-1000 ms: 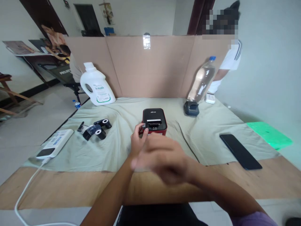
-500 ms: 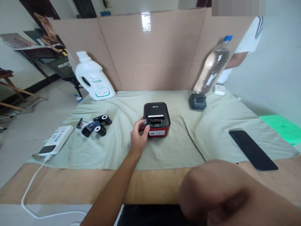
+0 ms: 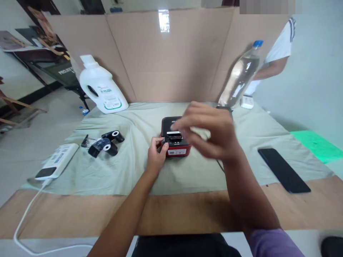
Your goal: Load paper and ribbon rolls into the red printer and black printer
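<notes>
A small red-and-black box-shaped device (image 3: 178, 151) stands on the cloth, with a slot in its black top and a white label on its red front. My left hand (image 3: 156, 152) grips its front left corner, thumb at the front and index finger at the side. Above the device's right side hovers my right hand (image 3: 207, 130), blurred by motion, its fingers loosely bent and apart. Nothing shows between those fingers. Part of the device's top is hidden behind this hand.
Black ribbon rolls (image 3: 104, 143) and a white power bank (image 3: 57, 161) with a cable lie left. Behind stand a white jug (image 3: 103, 87), a clear bottle (image 3: 241, 76) and a cardboard screen (image 3: 171, 57). A phone (image 3: 284, 170) lies right. Another person's arm (image 3: 272, 69) shows beyond.
My right hand has come up from the near right edge to hover over the device. My left hand keeps its hold. The view has shifted slightly.
</notes>
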Available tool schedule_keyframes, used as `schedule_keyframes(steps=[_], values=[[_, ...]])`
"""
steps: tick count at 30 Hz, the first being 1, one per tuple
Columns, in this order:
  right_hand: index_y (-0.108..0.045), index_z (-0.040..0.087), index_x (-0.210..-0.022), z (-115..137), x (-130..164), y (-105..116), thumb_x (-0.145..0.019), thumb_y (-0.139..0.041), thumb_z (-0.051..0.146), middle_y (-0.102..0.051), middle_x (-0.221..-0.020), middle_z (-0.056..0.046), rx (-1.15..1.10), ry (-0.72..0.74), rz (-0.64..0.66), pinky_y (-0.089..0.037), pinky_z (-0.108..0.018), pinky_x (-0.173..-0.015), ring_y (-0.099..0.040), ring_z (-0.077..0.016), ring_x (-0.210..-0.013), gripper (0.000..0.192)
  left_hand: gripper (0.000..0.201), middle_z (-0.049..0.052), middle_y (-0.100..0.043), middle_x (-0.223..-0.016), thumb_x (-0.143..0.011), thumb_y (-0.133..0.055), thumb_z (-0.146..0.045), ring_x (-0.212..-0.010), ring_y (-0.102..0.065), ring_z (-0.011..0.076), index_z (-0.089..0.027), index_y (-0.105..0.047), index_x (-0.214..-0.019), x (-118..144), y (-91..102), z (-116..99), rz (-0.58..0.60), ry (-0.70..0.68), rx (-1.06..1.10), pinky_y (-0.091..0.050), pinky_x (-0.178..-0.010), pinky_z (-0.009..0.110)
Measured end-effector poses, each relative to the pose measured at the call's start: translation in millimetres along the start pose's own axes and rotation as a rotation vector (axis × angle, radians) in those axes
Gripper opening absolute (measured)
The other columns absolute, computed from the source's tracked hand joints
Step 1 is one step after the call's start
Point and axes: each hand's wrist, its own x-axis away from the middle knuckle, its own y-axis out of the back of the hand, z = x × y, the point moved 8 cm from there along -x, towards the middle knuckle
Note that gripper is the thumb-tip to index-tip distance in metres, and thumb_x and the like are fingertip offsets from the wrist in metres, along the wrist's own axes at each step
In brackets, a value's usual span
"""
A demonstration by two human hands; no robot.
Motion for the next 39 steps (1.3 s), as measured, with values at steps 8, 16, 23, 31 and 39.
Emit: schedule_keyframes(steps=[8, 16, 23, 31, 39], values=[[-0.076, 0.026, -0.108, -160, 49, -40, -0.085, -0.067, 0.025, -0.073, -0.121, -0.005, -0.112, -0.485, 0.082, -0.042, -0.047, -0.109, -0.058, -0.0249, -0.123, 0.024, 0.025, 0.008, -0.070, -0.107, -0.091, -0.059, -0.041, -0.102, -0.067, 0.0226, -0.021, -0.056, -0.105, -1, -4.5, -3, -0.004, 0.007, 0.036, -0.053, -0.089, 0.036], [-0.077, 0.019, -0.088, -151, 44, -47, -0.088, -0.056, 0.017, -0.076, -0.083, -0.004, 0.067, -0.622, 0.114, -0.050, -0.032, -0.077, -0.065, -0.0186, -0.078, 0.022, 0.027, 0.009, -0.071, -0.111, -0.091, -0.060, -0.043, -0.102, -0.068, 0.0230, -0.021, -0.059, -0.106, 0, -2.6, -6, -0.013, 0.007, -0.013, -0.053, -0.092, 0.037], [-0.079, 0.019, -0.105, -171, 42, -92, -0.086, -0.052, 0.007, -0.079, -0.106, -0.007, 0.202, -0.667, 0.661, -0.048, -0.028, -0.086, -0.070, -0.0206, -0.096, 0.035, 0.025, 0.007, -0.073, -0.109, -0.092, -0.060, -0.043, -0.104, -0.069, 0.0234, -0.022, -0.058, -0.106, 0, -3.1, -9, 0.012, 0.013, 0.001, -0.053, -0.092, 0.036], [-0.075, 0.014, -0.110, -181, 40, -137, -0.079, -0.064, 0.013, -0.076, -0.104, -0.009, 0.314, -0.800, 1.309, -0.046, -0.026, -0.070, -0.069, -0.0225, -0.090, 0.033, 0.023, 0.006, -0.073, -0.107, -0.092, -0.061, -0.042, -0.096, -0.070, 0.0224, -0.023, -0.059, -0.105, -1, -3.4, -12, 0.022, 0.017, -0.021, -0.054, -0.088, 0.035], [-0.065, 0.016, -0.109, -169, 25, -108, -0.078, -0.069, 0.018, -0.071, -0.106, -0.009, 0.373, -0.767, 0.949, -0.045, -0.026, -0.068, -0.064, -0.0203, -0.087, 0.031, 0.022, 0.006, -0.073, -0.108, -0.091, -0.061, -0.041, -0.098, -0.069, 0.0243, -0.024, -0.060, -0.106, -1, -0.1, -20, 0.028, 0.030, -0.035, -0.053, -0.087, 0.037]])
